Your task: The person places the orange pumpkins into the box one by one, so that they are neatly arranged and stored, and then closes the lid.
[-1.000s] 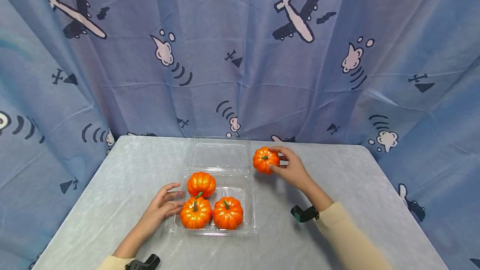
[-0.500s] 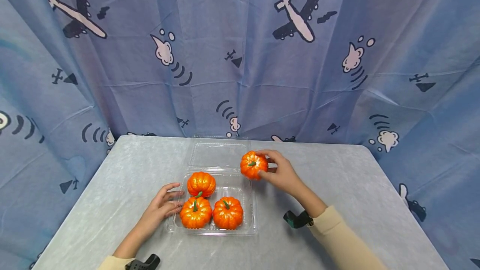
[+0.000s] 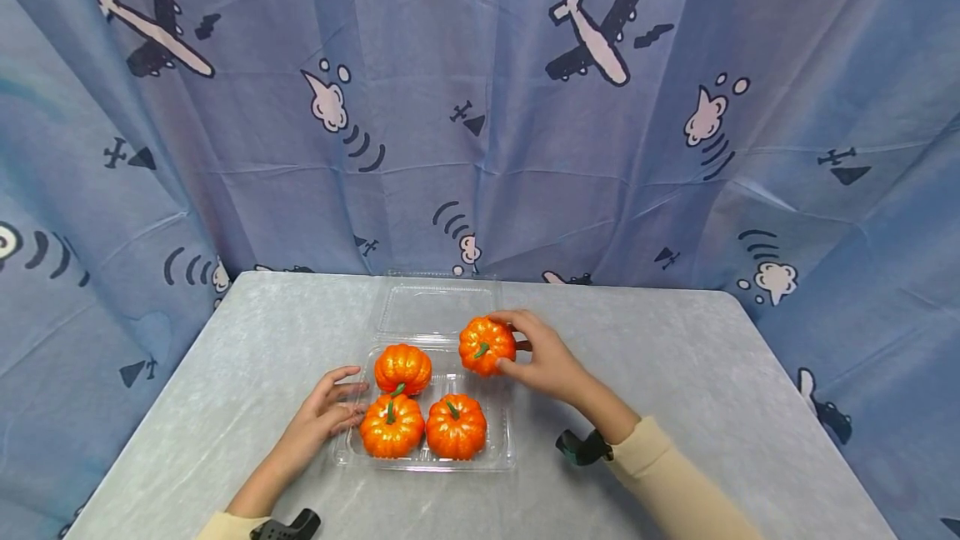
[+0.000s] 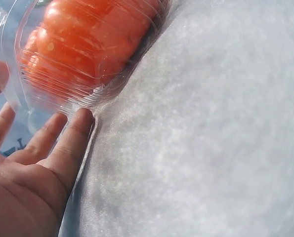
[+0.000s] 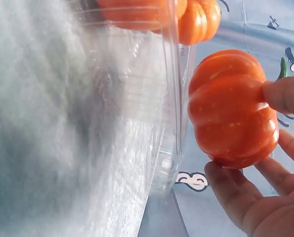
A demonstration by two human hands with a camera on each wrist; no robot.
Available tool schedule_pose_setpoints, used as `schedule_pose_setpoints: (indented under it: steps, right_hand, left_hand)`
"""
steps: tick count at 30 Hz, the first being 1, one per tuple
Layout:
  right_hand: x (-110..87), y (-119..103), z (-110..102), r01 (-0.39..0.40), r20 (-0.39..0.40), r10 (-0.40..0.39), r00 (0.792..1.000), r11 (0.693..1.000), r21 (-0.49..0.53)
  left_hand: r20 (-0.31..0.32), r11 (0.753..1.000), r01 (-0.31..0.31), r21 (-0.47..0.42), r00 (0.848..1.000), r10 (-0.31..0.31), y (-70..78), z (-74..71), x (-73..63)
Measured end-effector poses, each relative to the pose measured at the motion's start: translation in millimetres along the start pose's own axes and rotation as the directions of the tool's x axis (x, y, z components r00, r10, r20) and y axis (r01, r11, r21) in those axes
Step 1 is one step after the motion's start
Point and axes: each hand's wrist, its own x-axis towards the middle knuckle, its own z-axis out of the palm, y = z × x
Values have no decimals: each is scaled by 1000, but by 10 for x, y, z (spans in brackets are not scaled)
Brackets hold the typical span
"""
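Observation:
My right hand [image 3: 546, 363] grips a small orange pumpkin [image 3: 486, 346] with a green stem. In the head view it overlaps the back right part of a clear plastic clamshell box [image 3: 497, 423]. The right wrist view shows thumb and fingers round the pumpkin [image 5: 231, 108], above the box's rim. Three more pumpkins lie in the box: one at back left [image 3: 402, 369], one at front left [image 3: 392, 427] and one at front right [image 3: 456, 427]. My left hand [image 3: 324, 411] has its fingers spread, fingertips at the box's left wall. Its fingers [image 4: 70, 143] are nearly straight beside the ribbed side.
The clear lid [image 3: 438, 309] lies folded back behind the box, flat on the grey-white table [image 3: 645, 348]. Behind the table's far edge hangs a blue curtain [image 3: 480, 148] with airplane prints. Both wrists carry black camera mounts [image 3: 585, 447].
My right hand has carried the pumpkin leftward and toward me, from right of the lid to over the box's back right. The left hand and the other pumpkins stay put.

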Motion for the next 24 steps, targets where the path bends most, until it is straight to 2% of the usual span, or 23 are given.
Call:
schedule_pose_setpoints:
  steps: [6, 14, 24]
  right_hand:
    - [14, -2, 69, 27, 34, -25, 999, 999, -40]
    - [31, -7, 150, 86, 41, -83, 996, 994, -74]
    - [34, -50, 237, 158, 73, -145, 987, 963, -220]
  left_hand:
    - [-1, 1000, 3, -3, 1000, -3, -6, -7, 0]
    - [-7, 1000, 0, 6, 1000, 0, -13, -5, 3]
    - [-8, 1000, -6, 10, 1000, 6, -4, 1, 1]
